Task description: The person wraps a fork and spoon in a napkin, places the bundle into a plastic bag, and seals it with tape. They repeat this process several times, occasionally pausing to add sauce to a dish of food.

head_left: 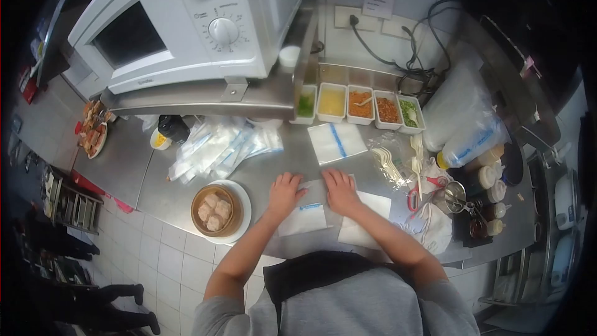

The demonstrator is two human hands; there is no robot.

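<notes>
My left hand (285, 191) and my right hand (340, 189) lie side by side, fingers down, on a white paper sheet with a blue stripe (306, 216) spread flat on the steel counter (149, 180). A second white sheet (364, 229) lies partly under my right forearm. Another folded white sheet with a blue stripe (336, 142) rests farther back. To the left of my left hand, a bamboo steamer basket of dumplings (214, 210) sits on a white plate (244, 211).
A white microwave (186, 18) stands on a shelf above the counter. Several small tubs of condiments (357, 104) line the back. A heap of plastic packets (217, 144), plastic forks (388, 165), sauce bottles (488, 177) and red scissors (413, 199) lie around.
</notes>
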